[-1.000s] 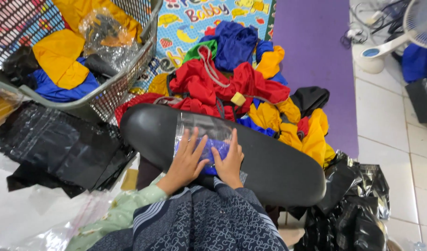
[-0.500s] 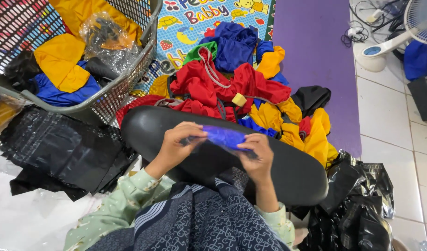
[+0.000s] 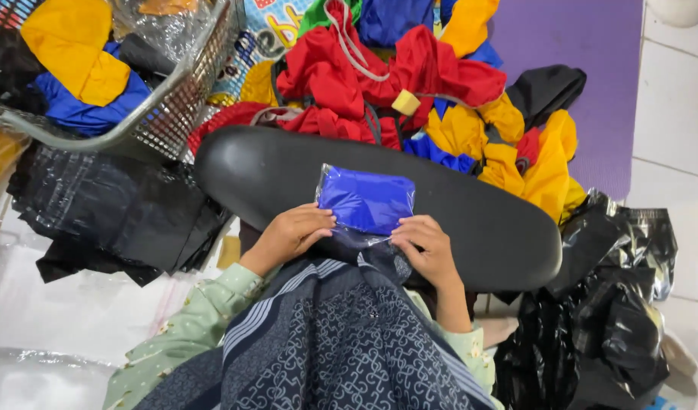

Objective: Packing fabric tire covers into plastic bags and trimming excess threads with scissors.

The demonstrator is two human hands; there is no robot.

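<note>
A folded blue garment in a clear plastic bag (image 3: 366,200) lies flat on a black oval board (image 3: 273,171) across my lap. My left hand (image 3: 294,233) grips the bag's near left edge. On the near right corner rests my right hand (image 3: 425,247), fingers pressing the plastic down. Both sleeves are pale green. Dark patterned cloth (image 3: 341,342) covers my lap below the board.
Beyond the board is a pile of red, yellow, blue and black garments (image 3: 410,76). A wire basket (image 3: 148,114) with more garments stands at the upper left. Black plastic bags lie at the left (image 3: 106,220) and right (image 3: 615,304). A purple mat (image 3: 584,68) and white tiles are at the right.
The bagged blue garment was held up between both hands half a second ago; now it lies flat on the board with both hands at its near edge. The camera has tilted closer.
</note>
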